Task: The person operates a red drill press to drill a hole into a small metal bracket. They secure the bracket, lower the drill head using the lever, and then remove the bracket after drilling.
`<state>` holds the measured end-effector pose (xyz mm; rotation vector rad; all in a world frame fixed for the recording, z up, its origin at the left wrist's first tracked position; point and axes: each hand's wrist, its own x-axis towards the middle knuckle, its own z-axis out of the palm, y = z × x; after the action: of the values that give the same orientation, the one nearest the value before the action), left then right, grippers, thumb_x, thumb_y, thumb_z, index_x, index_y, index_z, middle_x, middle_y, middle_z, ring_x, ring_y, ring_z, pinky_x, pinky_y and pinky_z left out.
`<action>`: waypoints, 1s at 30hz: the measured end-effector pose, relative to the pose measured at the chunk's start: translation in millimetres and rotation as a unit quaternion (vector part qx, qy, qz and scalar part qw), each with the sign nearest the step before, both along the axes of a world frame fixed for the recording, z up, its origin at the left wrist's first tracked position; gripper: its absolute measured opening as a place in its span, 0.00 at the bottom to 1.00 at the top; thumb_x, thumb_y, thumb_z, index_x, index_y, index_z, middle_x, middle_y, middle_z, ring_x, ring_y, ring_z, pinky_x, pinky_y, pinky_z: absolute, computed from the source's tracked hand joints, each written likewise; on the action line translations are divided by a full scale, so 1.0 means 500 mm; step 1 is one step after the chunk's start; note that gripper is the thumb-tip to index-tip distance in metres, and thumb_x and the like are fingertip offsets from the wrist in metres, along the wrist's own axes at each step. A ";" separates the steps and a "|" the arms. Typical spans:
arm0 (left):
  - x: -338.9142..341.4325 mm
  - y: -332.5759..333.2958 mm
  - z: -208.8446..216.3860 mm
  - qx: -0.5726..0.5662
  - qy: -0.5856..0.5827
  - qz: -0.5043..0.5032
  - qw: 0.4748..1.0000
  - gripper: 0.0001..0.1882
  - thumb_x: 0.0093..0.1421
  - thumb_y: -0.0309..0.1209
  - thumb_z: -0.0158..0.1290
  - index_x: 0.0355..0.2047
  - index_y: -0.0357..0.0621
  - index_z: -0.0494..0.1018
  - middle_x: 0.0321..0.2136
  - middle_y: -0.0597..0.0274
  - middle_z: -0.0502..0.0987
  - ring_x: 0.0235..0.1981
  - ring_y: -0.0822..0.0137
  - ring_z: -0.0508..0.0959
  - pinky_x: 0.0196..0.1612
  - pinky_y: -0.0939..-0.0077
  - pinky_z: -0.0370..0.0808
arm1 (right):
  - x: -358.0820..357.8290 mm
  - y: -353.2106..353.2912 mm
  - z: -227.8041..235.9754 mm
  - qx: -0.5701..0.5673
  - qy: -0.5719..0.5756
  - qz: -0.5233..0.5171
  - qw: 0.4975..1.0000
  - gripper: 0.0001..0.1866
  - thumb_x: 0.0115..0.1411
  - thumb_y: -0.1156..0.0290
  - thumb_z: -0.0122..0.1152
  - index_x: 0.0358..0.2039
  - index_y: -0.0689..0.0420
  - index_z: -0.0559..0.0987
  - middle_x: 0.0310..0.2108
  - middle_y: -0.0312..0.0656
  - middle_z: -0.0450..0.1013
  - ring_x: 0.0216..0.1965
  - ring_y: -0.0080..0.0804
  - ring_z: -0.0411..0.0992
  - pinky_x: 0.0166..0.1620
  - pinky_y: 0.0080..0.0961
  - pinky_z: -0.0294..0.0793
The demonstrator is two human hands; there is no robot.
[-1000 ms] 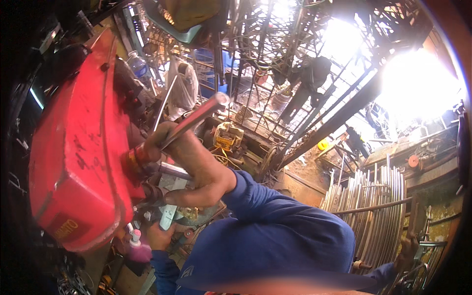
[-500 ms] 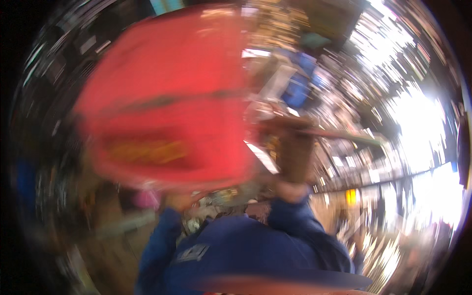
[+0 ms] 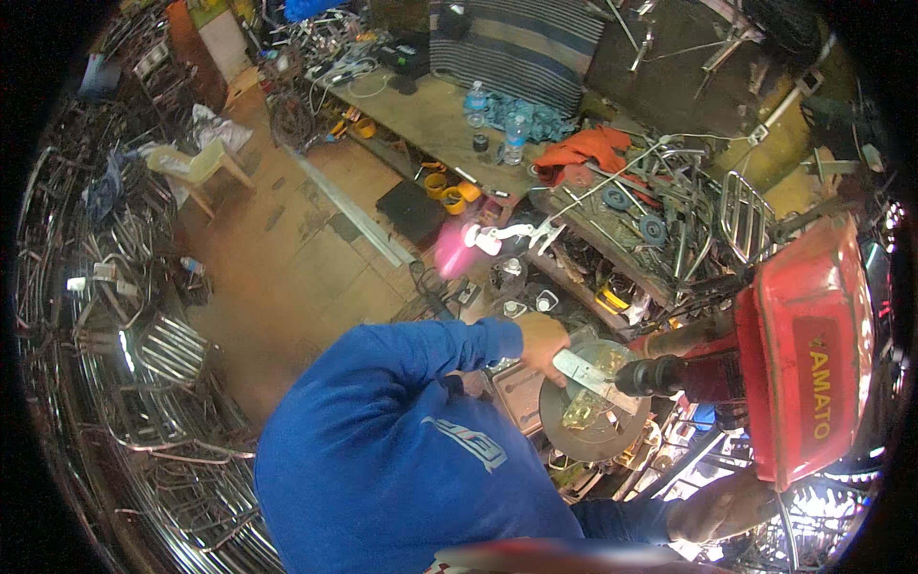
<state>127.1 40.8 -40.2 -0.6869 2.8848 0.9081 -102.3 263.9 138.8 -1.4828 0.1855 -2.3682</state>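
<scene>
In my left hand (image 3: 542,342) is one end of a flat metal bar (image 3: 585,373), fingers closed on it. The bar lies across the round worktable (image 3: 559,421) of a red drill press (image 3: 798,359), its far part beneath the black chuck (image 3: 645,377). Yellowish scraps or residue (image 3: 581,411) lie on that table beside the bar. On the right, below the red head, my right hand (image 3: 722,505) is curled at a thin metal lever (image 3: 788,531); the head's lower edge partly hides its fingertips.
A pink-shaded clamp lamp (image 3: 459,251) stands beyond my left hand. Bottles (image 3: 515,139) and an orange cloth (image 3: 588,151) rest on the workbench (image 3: 421,115) behind. Bent metal tube frames (image 3: 167,349) crowd the left; a pale plastic chair (image 3: 196,165) stands on the floor.
The view has swung and steadied from a heavy blur. The red drill press head has shifted from upper left to the right side, and my left hand now shows on the metal bar.
</scene>
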 end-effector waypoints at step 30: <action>-0.012 0.001 -0.001 -0.024 -0.071 0.033 0.997 0.34 0.51 0.67 0.55 0.38 0.48 0.81 0.30 0.47 0.82 0.35 0.45 0.81 0.40 0.51 0.76 | 0.005 0.001 0.017 0.120 0.137 -0.358 0.916 0.42 0.51 0.68 0.71 0.63 0.61 0.60 0.56 0.47 0.64 0.58 0.40 0.65 0.63 0.37 0.60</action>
<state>121.0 41.3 -40.6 -0.8200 2.7812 0.7647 -99.8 264.2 147.3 -1.8287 1.2329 -2.4813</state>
